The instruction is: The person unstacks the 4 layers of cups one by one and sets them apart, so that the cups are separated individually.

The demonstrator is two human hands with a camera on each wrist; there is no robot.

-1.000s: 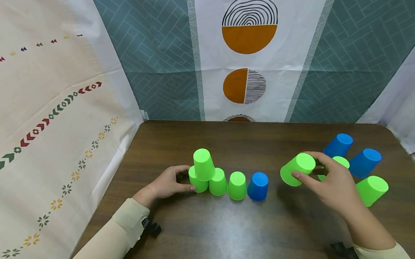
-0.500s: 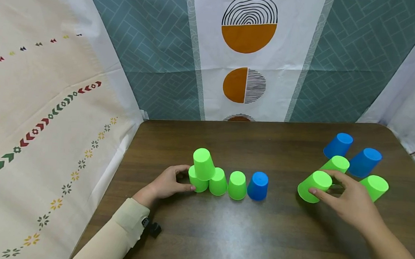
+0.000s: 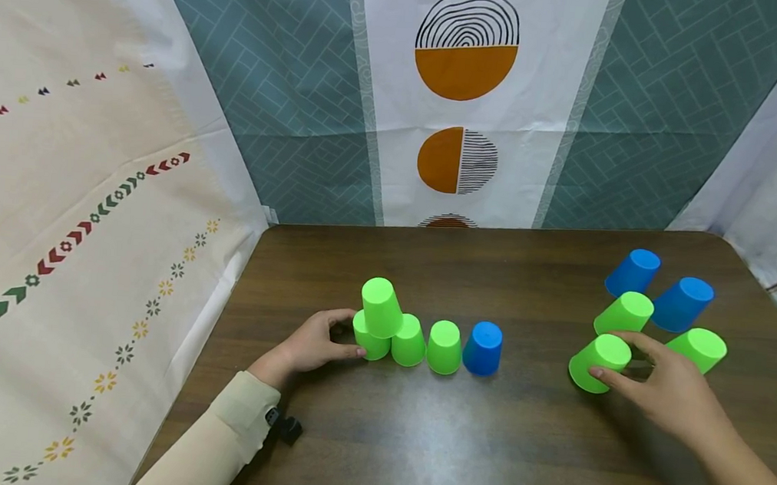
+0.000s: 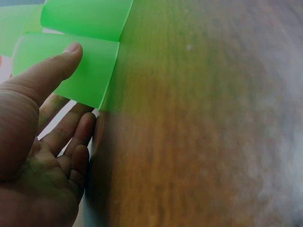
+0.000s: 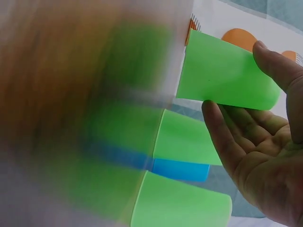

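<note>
In the head view, my left hand (image 3: pixel 313 341) holds the leftmost upside-down green cup (image 3: pixel 369 341) from its left side, thumb and fingers around it. The left wrist view has the thumb (image 4: pixel 61 61) against that cup's wall. A second green cup (image 3: pixel 410 343) stands beside it, with another green cup (image 3: pixel 381 309) stacked upside down across the two. My right hand (image 3: pixel 677 391) holds an upside-down green cup (image 3: pixel 596 365) between thumb and fingers at the right. The right wrist view shows this cup's rim slightly above the table.
A green cup (image 3: pixel 445 347) and a blue cup (image 3: pixel 482 349) stand right of the stack. Near my right hand are two green cups (image 3: pixel 623 313) (image 3: pixel 700 348) and two blue cups (image 3: pixel 633 273) (image 3: pixel 684 304). The brown table (image 3: pixel 412 445) ends at hanging cloths behind.
My right hand has moved right and toward me with its green cup, ending in front of the other right-hand cups. The left hand and the stack have stayed put.
</note>
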